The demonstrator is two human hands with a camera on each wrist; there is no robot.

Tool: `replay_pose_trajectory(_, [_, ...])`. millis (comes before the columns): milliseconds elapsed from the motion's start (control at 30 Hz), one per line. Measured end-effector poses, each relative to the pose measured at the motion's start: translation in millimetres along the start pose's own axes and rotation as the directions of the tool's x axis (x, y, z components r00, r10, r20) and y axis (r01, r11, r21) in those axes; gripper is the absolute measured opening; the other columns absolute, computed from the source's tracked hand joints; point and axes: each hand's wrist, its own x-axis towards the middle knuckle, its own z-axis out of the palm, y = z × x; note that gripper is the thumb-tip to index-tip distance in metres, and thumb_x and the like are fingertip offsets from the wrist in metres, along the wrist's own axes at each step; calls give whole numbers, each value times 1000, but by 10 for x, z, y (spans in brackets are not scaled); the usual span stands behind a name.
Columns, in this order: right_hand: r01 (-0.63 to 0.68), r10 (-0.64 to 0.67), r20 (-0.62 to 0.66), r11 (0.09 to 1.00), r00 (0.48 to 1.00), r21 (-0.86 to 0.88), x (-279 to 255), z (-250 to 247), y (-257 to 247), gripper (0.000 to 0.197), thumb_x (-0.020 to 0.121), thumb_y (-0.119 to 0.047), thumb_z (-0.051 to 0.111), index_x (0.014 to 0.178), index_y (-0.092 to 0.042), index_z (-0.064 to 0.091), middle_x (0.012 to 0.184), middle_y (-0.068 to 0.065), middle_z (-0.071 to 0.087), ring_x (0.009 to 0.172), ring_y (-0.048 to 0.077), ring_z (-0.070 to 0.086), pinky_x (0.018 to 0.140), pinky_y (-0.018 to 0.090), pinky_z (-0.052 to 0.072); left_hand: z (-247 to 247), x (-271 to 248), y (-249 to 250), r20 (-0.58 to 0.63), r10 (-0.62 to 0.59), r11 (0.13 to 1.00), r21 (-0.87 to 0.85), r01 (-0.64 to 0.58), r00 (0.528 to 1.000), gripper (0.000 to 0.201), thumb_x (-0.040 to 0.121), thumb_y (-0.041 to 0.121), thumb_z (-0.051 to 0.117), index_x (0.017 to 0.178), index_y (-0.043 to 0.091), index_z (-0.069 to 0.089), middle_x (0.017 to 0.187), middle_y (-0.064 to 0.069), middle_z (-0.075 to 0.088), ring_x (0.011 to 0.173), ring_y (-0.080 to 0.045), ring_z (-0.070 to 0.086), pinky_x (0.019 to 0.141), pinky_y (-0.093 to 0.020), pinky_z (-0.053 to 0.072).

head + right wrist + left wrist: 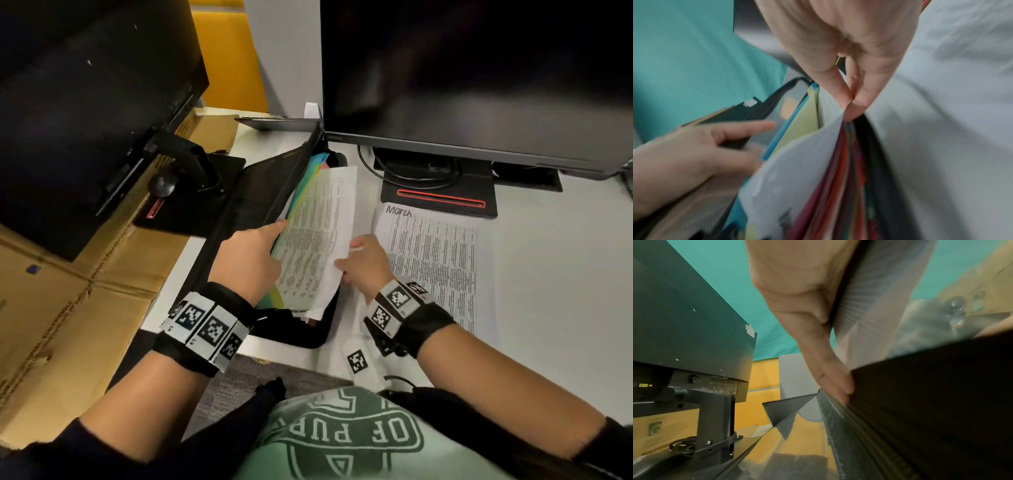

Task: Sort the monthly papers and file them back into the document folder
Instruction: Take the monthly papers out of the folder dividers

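Observation:
A black expanding document folder (239,205) lies open on the white desk, its coloured dividers (301,186) showing. My left hand (253,253) grips the folder's front flap (931,394) and holds it away from the dividers, thumb (828,369) on the inner side. A printed sheet (318,233) lies slanted over the dividers, its lower end inside the folder. My right hand (363,260) pinches that sheet's right edge (797,162) between thumb and fingers (861,97). A stack of printed papers headed "March" (435,260) lies flat to the right of the folder.
A large monitor (479,75) on a black stand (438,202) with cables stands behind the papers. A second monitor (85,102) sits on cardboard boxes (68,308) at the left, with a mouse (162,185). Bare desk (555,291) extends right.

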Motion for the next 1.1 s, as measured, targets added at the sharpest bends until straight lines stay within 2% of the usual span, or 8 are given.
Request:
replay_pose_trajectory(167, [-55, 61, -54, 993, 997, 108, -95, -832, 369, 22, 82, 0, 62, 89, -19, 54, 102, 8, 65, 99, 29, 63, 90, 48, 51, 105, 4, 41, 9, 65, 998, 3, -65, 998, 59, 83, 9, 55, 133, 39, 46, 99, -4, 68, 87, -27, 63, 73, -34, 52])
replay_pose_trajectory(433, [-169, 217, -222, 961, 951, 217, -248, -1806, 854, 27, 86, 6, 55, 111, -3, 53, 108, 18, 64, 96, 30, 63, 89, 41, 50, 20, -15, 61, -38, 88, 994, -56, -90, 995, 67, 74, -5, 52, 131, 30, 54, 74, -3, 58, 77, -33, 62, 65, -32, 48])
replay_pose_trajectory(567, [-303, 245, -316, 941, 917, -149, -255, -1881, 957, 50, 81, -9, 68, 125, 0, 45, 111, 18, 61, 98, 32, 60, 92, 42, 48, 34, -12, 80, -23, 96, 995, -13, -96, 995, 68, 75, -5, 52, 133, 30, 52, 75, -4, 56, 75, -31, 59, 61, -30, 41])
replay_pose_trajectory(700, [-81, -123, -359, 860, 925, -503, -251, -1666, 564, 56, 81, -19, 70, 129, -6, 43, 124, 18, 52, 112, 34, 51, 94, 42, 44, 30, -2, 77, -28, 98, 995, 5, -97, 995, 67, 76, -2, 52, 133, 31, 51, 78, -6, 54, 75, -31, 59, 62, -31, 43])
replay_pose_trajectory(800, [162, -239, -135, 892, 962, -422, -242, -1253, 194, 27, 86, -18, 63, 112, -12, 58, 104, 2, 59, 91, 17, 57, 75, 27, 44, 11, -2, 75, -40, 115, 993, 38, -113, 993, 64, 77, -1, 54, 133, 31, 52, 83, -5, 50, 79, -33, 60, 62, -30, 40])
replay_pose_trajectory(900, [239, -209, 152, 948, 966, -212, -279, -747, -37, 19, 88, -14, 59, 107, -14, 61, 96, 2, 64, 83, 16, 62, 75, 29, 51, 3, 21, 84, -2, 111, 992, 54, -111, 994, 59, 76, -2, 53, 126, 28, 58, 89, -6, 52, 82, -34, 60, 64, -29, 40])
replay_pose_trajectory(1000, [97, -66, 397, 994, 916, -57, -296, -269, -85, 27, 90, -4, 54, 116, 1, 57, 94, 11, 64, 81, 17, 62, 78, 26, 53, -3, 44, 103, 43, 85, 991, 103, -89, 995, 40, 79, 0, 54, 108, 22, 70, 102, -7, 57, 90, -31, 60, 69, -28, 38])
replay_pose_trajectory(1100, [-64, 41, 491, 997, 870, 31, -296, 73, -77, 31, 90, 5, 47, 121, 7, 51, 88, 13, 60, 69, 15, 59, 64, 21, 54, -22, 39, 135, 41, 73, 988, 135, -78, 997, 27, 80, 1, 53, 87, 15, 75, 104, -8, 59, 89, -32, 61, 70, -31, 41])
